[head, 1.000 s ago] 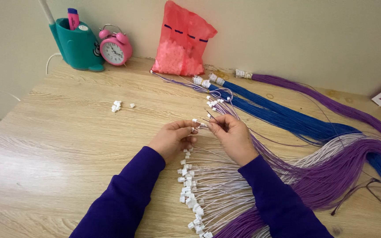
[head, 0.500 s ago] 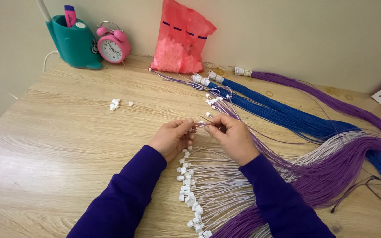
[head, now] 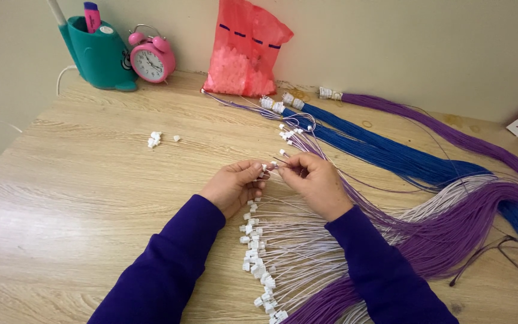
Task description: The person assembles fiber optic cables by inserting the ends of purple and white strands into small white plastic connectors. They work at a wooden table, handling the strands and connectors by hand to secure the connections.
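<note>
My left hand [head: 233,187] pinches a small white plastic connector [head: 266,169] at its fingertips. My right hand [head: 314,183] pinches a thin purple-white wire [head: 355,180] and holds its end against that connector. Both hands meet over the middle of the wooden table [head: 79,198]. Below them lies a fan of several finished wires with white connectors [head: 259,264] on their ends. Both sleeves are dark purple.
A few loose white connectors [head: 154,140] lie to the left. Blue wire bundles [head: 385,150] and purple wire bundles [head: 463,141] run along the right. At the back stand a red bag of connectors [head: 244,54], a pink alarm clock [head: 150,59] and a teal pen holder [head: 97,54]. Glasses [head: 511,258] lie at the right.
The hands stay together at the same spot, with only small finger movements on the connector and wire. The view has shifted slightly.
</note>
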